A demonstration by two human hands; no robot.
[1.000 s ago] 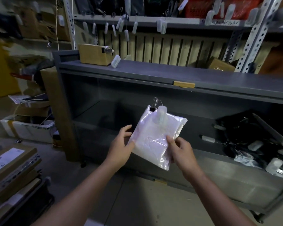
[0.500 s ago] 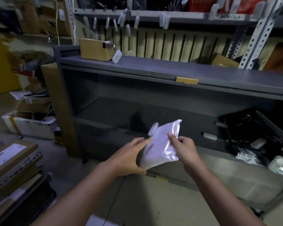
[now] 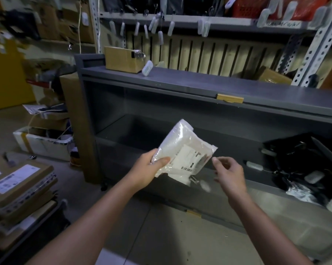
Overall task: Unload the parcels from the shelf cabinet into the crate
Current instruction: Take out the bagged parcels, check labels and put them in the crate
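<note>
Transfer is the step in hand: one parcel is out of the cabinet and not yet in any crate. The left hand [image 3: 150, 167] grips a white, crinkled plastic mailer bag with a printed barcode label [image 3: 184, 150], thumb on top and fingers curled under its corner at 8 o'clock. The bag is held in the air at the middle of the view, in front of the grey metal shelf cabinet [image 3: 180, 81]. The right hand [image 3: 230, 173] hangs just beside the bag at its 4 o'clock, fingers loosely curled and holding nothing (apart from the plastic, as far as I can tell). A small blurred tag [image 3: 204, 185] dangles from the bag's lower edge at 6 o'clock.

More work waits at 3 o'clock, where a heap of black and silver plastic parcels [image 3: 304, 163] lies on the cabinet's lower shelf. An open white carton [image 3: 41, 142] sits on the floor at 9 o'clock; whether it is the crate I cannot tell. The next move likely calls for carrying the bag to the crate one-handed and dropping it in, while the free right hand reaches for the heap.
</note>
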